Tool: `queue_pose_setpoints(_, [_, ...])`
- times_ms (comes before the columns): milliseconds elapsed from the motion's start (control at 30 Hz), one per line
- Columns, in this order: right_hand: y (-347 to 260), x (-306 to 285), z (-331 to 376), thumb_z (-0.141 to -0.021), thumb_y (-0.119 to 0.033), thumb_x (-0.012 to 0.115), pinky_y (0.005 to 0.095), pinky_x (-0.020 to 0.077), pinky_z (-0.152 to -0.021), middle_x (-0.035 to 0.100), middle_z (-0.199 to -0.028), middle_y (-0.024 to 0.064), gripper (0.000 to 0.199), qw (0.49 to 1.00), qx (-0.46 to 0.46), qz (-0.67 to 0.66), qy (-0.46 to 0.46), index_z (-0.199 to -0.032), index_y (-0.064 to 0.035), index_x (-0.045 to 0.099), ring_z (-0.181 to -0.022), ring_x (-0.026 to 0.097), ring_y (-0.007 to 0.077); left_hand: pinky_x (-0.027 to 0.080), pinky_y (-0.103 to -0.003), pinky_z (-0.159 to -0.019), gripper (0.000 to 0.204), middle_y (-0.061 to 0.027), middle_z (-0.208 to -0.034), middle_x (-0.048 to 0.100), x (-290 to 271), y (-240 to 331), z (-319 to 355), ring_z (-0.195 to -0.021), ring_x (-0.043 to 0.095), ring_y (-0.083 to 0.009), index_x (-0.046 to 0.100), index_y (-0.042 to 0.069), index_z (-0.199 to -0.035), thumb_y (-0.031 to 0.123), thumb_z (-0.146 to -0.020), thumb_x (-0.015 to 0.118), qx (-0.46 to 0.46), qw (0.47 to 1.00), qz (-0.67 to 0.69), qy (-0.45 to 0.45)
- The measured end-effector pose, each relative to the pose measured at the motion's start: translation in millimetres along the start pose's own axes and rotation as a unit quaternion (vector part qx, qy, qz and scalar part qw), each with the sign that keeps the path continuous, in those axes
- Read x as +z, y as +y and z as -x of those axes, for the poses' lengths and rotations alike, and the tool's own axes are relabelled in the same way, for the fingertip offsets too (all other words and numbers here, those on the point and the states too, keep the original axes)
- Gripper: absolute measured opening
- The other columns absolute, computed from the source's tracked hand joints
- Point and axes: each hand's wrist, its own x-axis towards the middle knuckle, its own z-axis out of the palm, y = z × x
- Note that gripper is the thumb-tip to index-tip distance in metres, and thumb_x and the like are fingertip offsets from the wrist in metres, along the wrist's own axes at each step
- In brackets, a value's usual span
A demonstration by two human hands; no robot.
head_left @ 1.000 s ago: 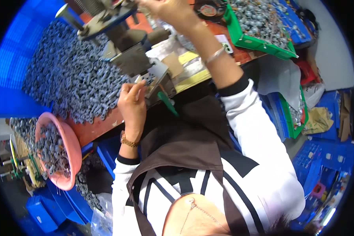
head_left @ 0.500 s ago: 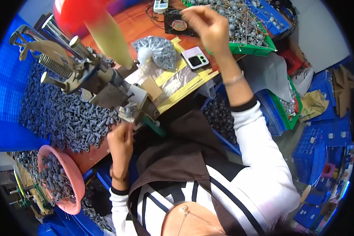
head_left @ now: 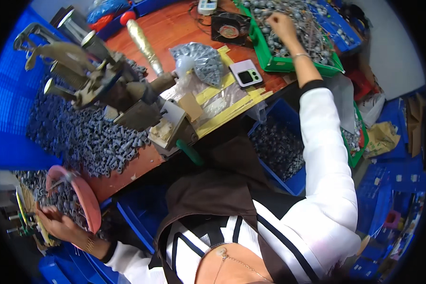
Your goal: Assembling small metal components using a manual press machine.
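Note:
My left hand (head_left: 57,222) reaches far down to the lower left, its fingers among small grey parts in a pink basin (head_left: 87,199); what it holds is hidden. At the top, my right hand (head_left: 281,23) is stretched out into a green tray (head_left: 270,59) of grey metal parts, fingers curled down into them. Between the two stands a metal hand press (head_left: 128,104), whose long lever ends in a red knob (head_left: 127,18).
A heap of grey tubular parts (head_left: 80,137) lies left of the press on the orange-brown bench. A clear bag of parts (head_left: 204,64), a phone (head_left: 245,75) and a small fan (head_left: 229,31) lie near the tray. A blue crate of parts (head_left: 279,146) sits below the bench edge.
My left hand has dropped from the press to the pink basin at lower left. My right hand has reached further out into the green tray. The view has swung right.

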Motion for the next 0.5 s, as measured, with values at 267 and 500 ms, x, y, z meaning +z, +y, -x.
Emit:
queue_pose_setpoints(267, [-32.3,-129.1,-44.6,-0.087,-0.012,0.064,0.0288,0.051,-0.077,0.069,-0.086,0.0111,0.015,0.876,0.085,-0.43,0.203,-0.091,0.0028,0.062,-0.08,0.065,0.0191,0.041,-0.045,-0.093,0.048,-0.0233,-0.121,0.055,26.8,-54.6,23.8,-0.108,0.054,-0.0381,0.06,-0.001,-0.116,0.036,-0.086,0.061,0.242,0.544,-0.791,0.138])
queue_pose_setpoints(500, [-150.7,-168.3,41.8,-0.09,-0.01,0.051,0.0161,0.0196,-0.04,0.046,-0.072,-0.0031,0.037,0.821,0.171,-0.53,-0.122,-0.125,0.0019,0.048,-0.049,0.028,0.0004,0.045,-0.038,-0.084,0.027,-0.0148,-0.099,0.065,180.0,-138.3,43.4,-0.095,0.059,-0.0305,0.065,0.003,-0.104,0.016,-0.08,0.067,0.281,0.764,-0.559,-0.158])
